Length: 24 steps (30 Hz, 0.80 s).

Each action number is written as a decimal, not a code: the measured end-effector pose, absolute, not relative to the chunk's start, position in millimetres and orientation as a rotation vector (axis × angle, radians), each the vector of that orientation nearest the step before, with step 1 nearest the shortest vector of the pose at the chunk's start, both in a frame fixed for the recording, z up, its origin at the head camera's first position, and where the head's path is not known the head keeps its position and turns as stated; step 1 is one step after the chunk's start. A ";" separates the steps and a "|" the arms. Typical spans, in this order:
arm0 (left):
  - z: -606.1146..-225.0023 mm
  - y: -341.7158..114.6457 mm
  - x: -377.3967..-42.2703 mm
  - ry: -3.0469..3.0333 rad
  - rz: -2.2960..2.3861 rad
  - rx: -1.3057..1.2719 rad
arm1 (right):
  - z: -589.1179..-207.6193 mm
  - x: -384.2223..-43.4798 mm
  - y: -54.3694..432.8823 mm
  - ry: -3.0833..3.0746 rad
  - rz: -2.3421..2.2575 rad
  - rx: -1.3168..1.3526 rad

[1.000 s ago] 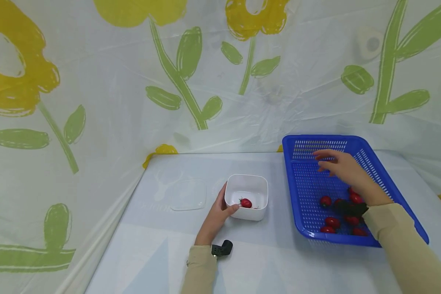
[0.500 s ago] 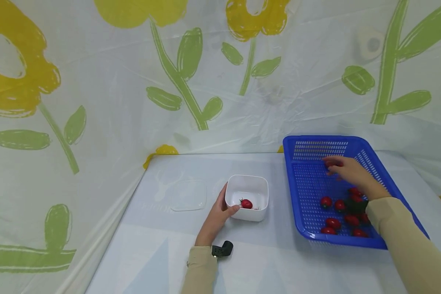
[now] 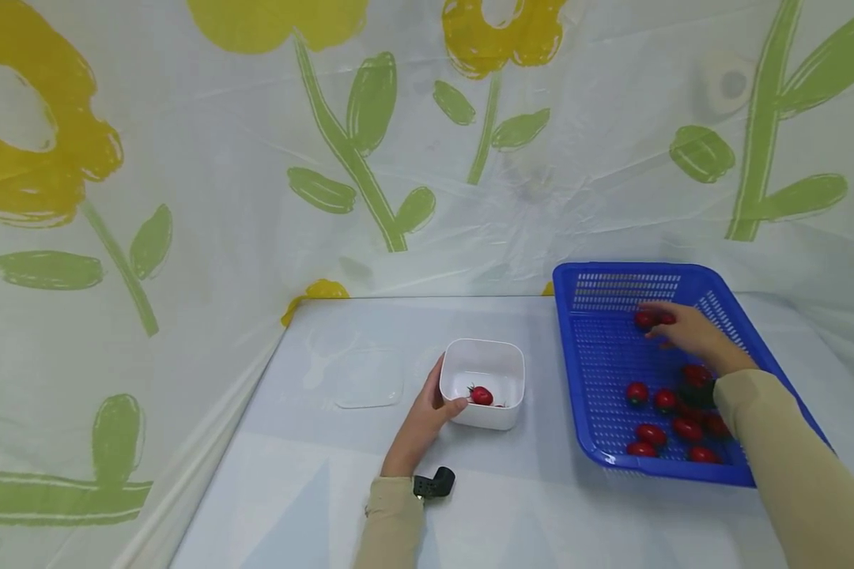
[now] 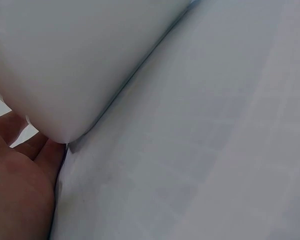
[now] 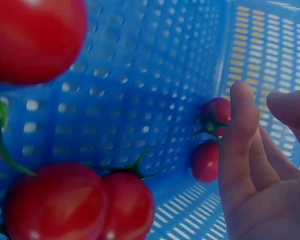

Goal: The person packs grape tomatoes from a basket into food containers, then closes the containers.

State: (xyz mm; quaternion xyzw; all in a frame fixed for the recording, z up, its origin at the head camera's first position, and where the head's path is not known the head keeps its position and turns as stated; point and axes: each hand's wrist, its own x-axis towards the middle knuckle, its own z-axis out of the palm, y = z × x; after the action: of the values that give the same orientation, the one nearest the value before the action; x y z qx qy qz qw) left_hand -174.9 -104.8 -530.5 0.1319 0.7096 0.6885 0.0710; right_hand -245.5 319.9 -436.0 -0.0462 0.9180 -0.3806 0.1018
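Note:
My left hand (image 3: pixel 420 419) holds a square white container (image 3: pixel 485 419) at its left side, the thumb over the near rim. Inside lies a small red tomato (image 3: pixel 480 395); part of another red thing barely shows at the near wall. Over the far part of a blue plastic basket (image 3: pixel 662 468) is my right hand (image 3: pixel 693 336), beside two tomatoes (image 5: pixel 206 161). In the right wrist view its thumb stands apart from the fingers (image 5: pixel 240 145), with nothing between them. Several more tomatoes (image 3: pixel 651 434) with green stems lie in the basket's near part, some hidden by the wrist.
A clear flat lid (image 3: pixel 370 379) lies on the pale table (image 3: pixel 306 450), left of the container. Behind the table hangs a white curtain (image 3: pixel 249 158) printed with yellow flowers. Each wrist carries a dark camera (image 3: pixel 437 482).
My right hand has gone lower and slightly right within the basket, and two tomatoes now show beside its fingers. The left hand keeps its hold on the container.

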 end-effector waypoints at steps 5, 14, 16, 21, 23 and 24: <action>-518.6 -103.0 -168.5 2.142 2.048 0.383 | -442.5 -252.4 325.6 2.713 -1.031 -0.206; -516.9 -105.0 -168.1 2.112 2.064 0.367 | -447.2 -255.0 321.3 2.695 -0.880 -0.296; -523.4 -105.5 -171.0 2.130 2.056 0.362 | -447.5 -254.8 320.3 2.677 -0.872 -0.302; -531.0 -105.2 -174.2 2.159 2.058 0.370 | -448.6 -255.0 319.0 2.657 -0.877 -0.311; -530.7 -104.9 -174.3 2.156 2.063 0.374 | -449.3 -255.5 319.0 2.651 -0.869 -0.307; -530.4 -104.8 -174.3 2.149 2.065 0.374 | -449.9 -256.1 319.2 2.645 -0.865 -0.304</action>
State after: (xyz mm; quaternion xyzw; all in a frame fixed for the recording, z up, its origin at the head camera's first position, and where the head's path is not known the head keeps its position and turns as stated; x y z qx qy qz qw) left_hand -174.3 -104.8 -530.4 0.1242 0.7138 0.6858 0.0688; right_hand -256.1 319.2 -449.9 -0.1071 0.9310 -0.3046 0.1703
